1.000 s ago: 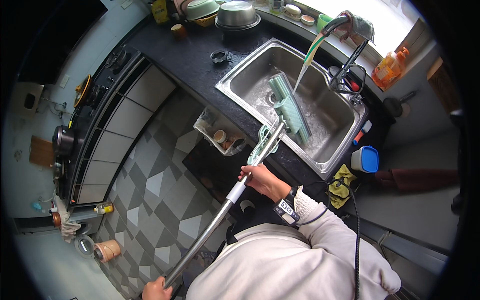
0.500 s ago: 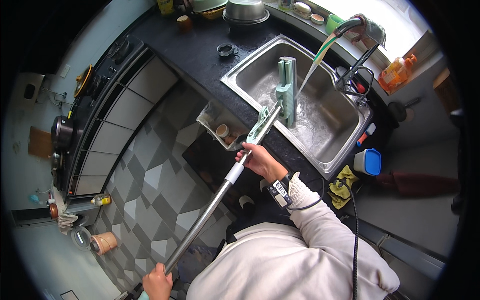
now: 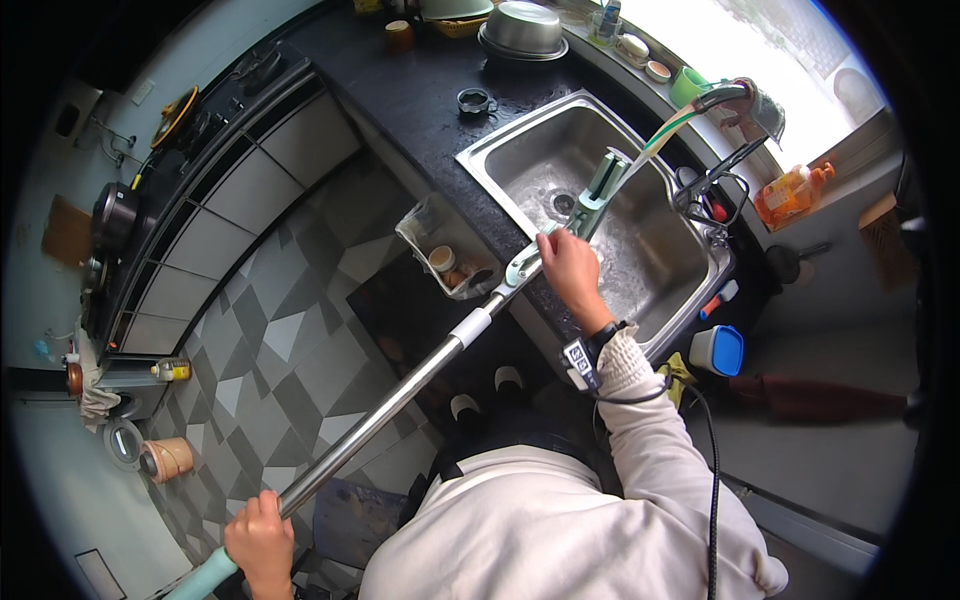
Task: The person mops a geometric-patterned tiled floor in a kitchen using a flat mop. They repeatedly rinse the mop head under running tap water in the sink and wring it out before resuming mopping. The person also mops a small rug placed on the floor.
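Observation:
A mop with a steel pole and pale green head slants from lower left up to the sink. Its head is over the basin, close beside the water running from the faucet. My left hand is wrapped round the pole just above its pale green grip. Up near the head, my right hand is closed on the mop at the sink's front edge; its fingers partly hide the joint there. Water wets the basin floor around the drain.
On the black counter are a dark ring-shaped part and a metal pot. Right of the sink lie a brush, a blue-lidded tub and a yellow cloth. A lined bin hangs below the counter.
My right hand has slid up the mop toward its head. The left hand and the pole's lower end have moved left, and the head has tilted over the basin.

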Demonstrator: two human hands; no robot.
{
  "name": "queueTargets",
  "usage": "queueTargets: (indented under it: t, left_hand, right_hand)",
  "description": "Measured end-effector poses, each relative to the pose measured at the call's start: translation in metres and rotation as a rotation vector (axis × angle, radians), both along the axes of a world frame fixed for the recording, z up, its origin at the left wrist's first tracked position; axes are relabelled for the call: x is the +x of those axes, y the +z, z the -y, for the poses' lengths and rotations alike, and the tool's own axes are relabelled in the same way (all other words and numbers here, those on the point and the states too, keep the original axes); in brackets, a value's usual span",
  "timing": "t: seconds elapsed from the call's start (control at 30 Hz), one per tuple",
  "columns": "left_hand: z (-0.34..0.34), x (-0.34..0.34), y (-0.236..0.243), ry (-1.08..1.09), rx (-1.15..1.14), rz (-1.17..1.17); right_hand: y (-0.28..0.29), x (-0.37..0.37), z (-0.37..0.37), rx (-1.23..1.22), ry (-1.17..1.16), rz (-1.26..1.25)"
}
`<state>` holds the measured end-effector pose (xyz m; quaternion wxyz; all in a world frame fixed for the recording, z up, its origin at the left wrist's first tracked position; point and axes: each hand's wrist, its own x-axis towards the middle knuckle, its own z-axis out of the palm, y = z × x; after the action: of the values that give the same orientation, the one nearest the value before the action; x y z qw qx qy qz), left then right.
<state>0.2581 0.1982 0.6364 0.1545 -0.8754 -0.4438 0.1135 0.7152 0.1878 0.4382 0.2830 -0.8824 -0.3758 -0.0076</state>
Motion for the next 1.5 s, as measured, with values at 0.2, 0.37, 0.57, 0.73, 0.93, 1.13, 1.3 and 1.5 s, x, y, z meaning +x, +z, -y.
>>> queueTargets:
  t: [0.2, 0.37, 0.57, 0.73, 0.93, 1.13, 1.3, 1.5]
  left_hand:
    - [0.0, 0.013, 0.013, -0.138, 0.114, 0.003]
    - [-0.002, 0.021, 0.017, -0.239, 0.228, -0.066]
    - [-0.007, 0.027, 0.015, -0.252, 0.228, -0.071]
    - [-0.011, 0.03, 0.015, -0.136, 0.058, -0.031]
    - [-0.031, -0.011, 0.02, 0.307, -0.883, 0.204]
    - [-0.045, -0.08, 0.012, 0.895, -1.38, -0.063]
    - [-0.023, -0.11, 0.007, 0.966, -1.678, 0.005]
    - [0.026, -0.129, -0.027, 0.626, -1.028, 0.148]
  right_hand:
    - [-0.028, 0.07, -0.059, -0.716, 0.431, -0.089]
    - [-0.06, 0.092, -0.05, -1.155, 0.472, -0.214]
    - [-0.063, 0.099, -0.01, -1.325, 0.353, -0.505]
    - [-0.07, 0.106, 0.008, -0.986, 0.27, -0.624]
    - [-0.065, 0.113, 0.009, -0.685, 0.084, -0.884]
    - [-0.06, 0.122, -0.005, -0.478, -0.126, -1.12]
    - [-0.065, 0.124, -0.024, -0.32, -0.135, -1.058]
    - [-0.059, 0.103, -0.027, -0.098, -0.157, -1.016]
